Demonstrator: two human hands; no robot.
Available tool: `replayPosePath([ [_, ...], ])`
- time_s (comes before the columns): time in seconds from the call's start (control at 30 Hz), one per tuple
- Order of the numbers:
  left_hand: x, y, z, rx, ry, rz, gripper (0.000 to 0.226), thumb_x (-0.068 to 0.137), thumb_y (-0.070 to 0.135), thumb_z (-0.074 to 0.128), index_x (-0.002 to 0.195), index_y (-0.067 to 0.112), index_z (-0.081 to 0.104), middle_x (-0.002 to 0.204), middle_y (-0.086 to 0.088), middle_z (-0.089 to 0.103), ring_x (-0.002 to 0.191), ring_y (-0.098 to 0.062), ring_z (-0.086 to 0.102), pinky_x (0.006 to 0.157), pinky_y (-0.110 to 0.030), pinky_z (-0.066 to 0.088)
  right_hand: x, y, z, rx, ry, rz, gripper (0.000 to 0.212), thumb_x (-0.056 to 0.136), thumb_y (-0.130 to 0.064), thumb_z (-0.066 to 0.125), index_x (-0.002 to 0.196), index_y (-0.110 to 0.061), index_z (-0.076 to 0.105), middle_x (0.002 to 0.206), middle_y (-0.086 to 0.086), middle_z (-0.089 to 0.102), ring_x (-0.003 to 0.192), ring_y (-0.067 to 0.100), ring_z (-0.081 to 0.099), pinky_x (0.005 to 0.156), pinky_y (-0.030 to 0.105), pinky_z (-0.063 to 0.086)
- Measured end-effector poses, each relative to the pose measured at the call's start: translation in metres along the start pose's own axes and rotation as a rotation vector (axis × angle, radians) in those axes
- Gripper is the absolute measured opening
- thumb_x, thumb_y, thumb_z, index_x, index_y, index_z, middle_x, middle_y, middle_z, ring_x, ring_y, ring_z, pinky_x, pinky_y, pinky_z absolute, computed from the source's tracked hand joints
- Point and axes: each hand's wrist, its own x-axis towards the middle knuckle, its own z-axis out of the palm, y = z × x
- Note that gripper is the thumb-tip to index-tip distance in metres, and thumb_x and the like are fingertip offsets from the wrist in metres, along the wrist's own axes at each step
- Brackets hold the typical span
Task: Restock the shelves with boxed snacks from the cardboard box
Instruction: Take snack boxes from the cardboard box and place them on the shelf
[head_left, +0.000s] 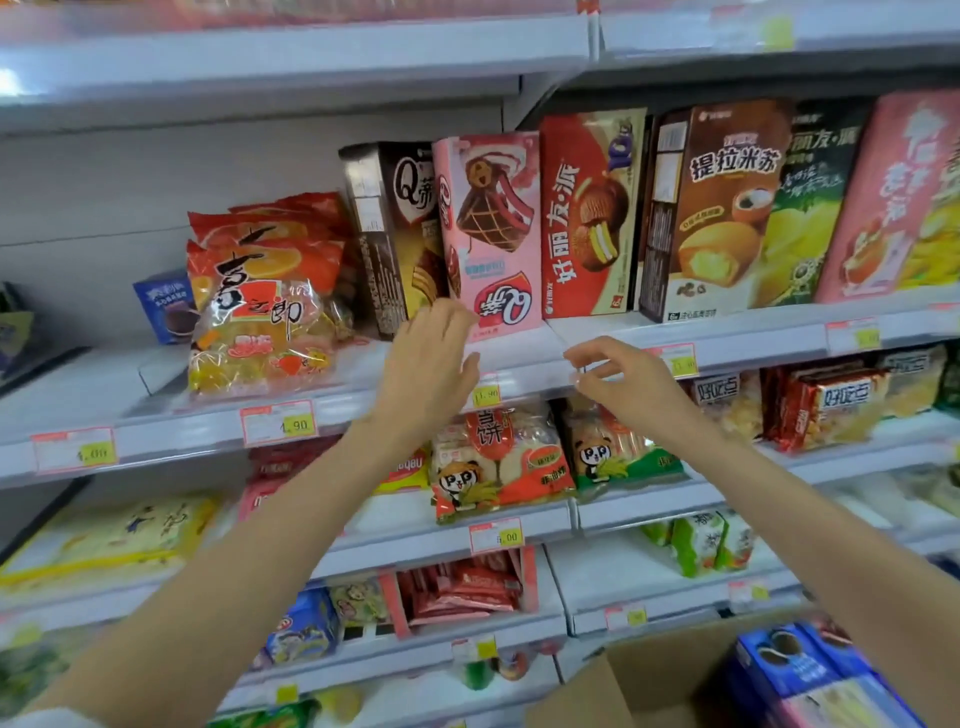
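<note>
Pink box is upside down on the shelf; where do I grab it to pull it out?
From the front, low on the pink box: it stands upright between the brown box and red box, its left side partly exposed for a thumb.

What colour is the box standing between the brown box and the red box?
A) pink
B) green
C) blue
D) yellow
A: the pink box stands on the shelf between the brown box and the red box, with the left hand close to its bottom edge.
</note>
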Motion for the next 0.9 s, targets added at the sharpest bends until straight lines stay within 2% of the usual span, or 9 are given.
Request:
replayPosePath([
  [0.07, -0.021, 0.027, 0.003, -0.059, -0.087, 0.164, 0.028, 0.08, 0.016, 0.049, 0.103, 0.004, 0.059, 0.097, -0.012, 0.062, 0.085, -0.031, 0.059, 0.067, -0.036, 0.046, -0.008, 0.013, 0.0, -0.093, -0.005, -0.011, 0.02, 0.088, -0.019, 0.063, 0.108, -0.021, 0.061, 0.108, -0.005, 0.059, 0.086, 0.008, 0.057, 0.07, 0.017, 0.045],
  [0.17, -0.058, 0.066, 0.024, -0.085, -0.254, 0.29, 0.021, 0.074, 0.014, 0.053, 0.094, 0.008, 0.056, 0.085, -0.009, 0.061, 0.073, -0.029, 0.058, 0.058, -0.034, 0.039, -0.036, 0.041, -0.002, -0.345, -0.058, -0.098, 0.028, 0.089, -0.017, 0.061, 0.116, -0.016, 0.06, 0.109, 0.001, 0.058, 0.09, 0.014, 0.054, 0.074, 0.015, 0.041],
  [0.27, -0.1, 0.11, 0.054, -0.07, -0.445, 0.322, 0.026, 0.059, 0.012, 0.064, 0.082, 0.01, 0.052, 0.07, -0.008, 0.055, 0.06, -0.026, 0.054, 0.049, -0.029, 0.038, -0.082, 0.086, -0.004, -0.646, -0.168, -0.114, 0.034, 0.091, -0.02, 0.059, 0.124, -0.014, 0.056, 0.123, 0.009, 0.054, 0.109, 0.026, 0.052, 0.083, 0.032, 0.042],
  [0.33, -0.126, 0.14, 0.073, -0.063, -0.584, 0.347, 0.037, 0.047, 0.012, 0.075, 0.076, 0.011, 0.052, 0.061, -0.006, 0.053, 0.052, -0.024, 0.052, 0.044, -0.025, 0.031, -0.116, 0.122, -0.002, -0.751, -0.238, -0.129, 0.033, 0.086, -0.016, 0.063, 0.118, -0.009, 0.06, 0.114, 0.013, 0.058, 0.102, 0.035, 0.058, 0.079, 0.041, 0.047],
  [0.4, -0.154, 0.167, 0.094, -0.08, -0.718, 0.348, 0.042, 0.035, 0.013, 0.083, 0.068, 0.013, 0.057, 0.057, -0.004, 0.052, 0.048, -0.022, 0.052, 0.043, -0.022, 0.029, -0.151, 0.155, -0.001, -0.785, -0.303, -0.053, 0.033, 0.085, -0.016, 0.062, 0.118, -0.01, 0.06, 0.112, 0.013, 0.059, 0.102, 0.035, 0.059, 0.082, 0.043, 0.047],
  [0.5, -0.191, 0.203, 0.12, -0.133, -0.89, 0.384, 0.044, 0.029, 0.013, 0.085, 0.066, 0.015, 0.061, 0.058, -0.002, 0.054, 0.048, -0.021, 0.053, 0.042, -0.021, 0.034, -0.203, 0.193, -0.001, -0.865, -0.465, 0.125, 0.037, 0.094, -0.024, 0.048, 0.13, -0.016, 0.048, 0.127, 0.008, 0.049, 0.117, 0.028, 0.048, 0.092, 0.036, 0.038],
  [0.63, -0.225, 0.245, 0.147, -0.193, -1.018, 0.423, 0.034, 0.033, 0.017, 0.083, 0.057, 0.019, 0.059, 0.052, 0.0, 0.054, 0.047, -0.018, 0.055, 0.044, -0.022, 0.038, -0.261, 0.245, -0.002, -0.81, -0.561, 0.232, 0.032, 0.08, -0.017, 0.062, 0.111, -0.01, 0.062, 0.106, 0.013, 0.059, 0.095, 0.034, 0.062, 0.075, 0.038, 0.049],
  [0.73, -0.253, 0.275, 0.167, -0.237, -1.155, 0.414, 0.041, 0.021, 0.017, 0.085, 0.054, 0.02, 0.061, 0.052, 0.001, 0.055, 0.046, -0.016, 0.055, 0.041, -0.018, 0.037, -0.298, 0.276, -0.006, -0.855, -0.672, 0.359, 0.037, 0.095, -0.025, 0.046, 0.131, -0.017, 0.046, 0.128, 0.006, 0.047, 0.12, 0.026, 0.048, 0.096, 0.036, 0.038],
  [0.9, -0.287, 0.317, 0.192, -0.3, -1.282, 0.404, 0.044, 0.017, 0.026, 0.087, 0.057, 0.02, 0.069, 0.05, 0.004, 0.057, 0.046, -0.01, 0.056, 0.039, -0.013, 0.033, -0.341, 0.316, -0.016, -0.769, -0.691, 0.446, 0.037, 0.094, -0.018, 0.045, 0.13, -0.015, 0.047, 0.123, 0.008, 0.051, 0.112, 0.027, 0.054, 0.088, 0.033, 0.04],
])
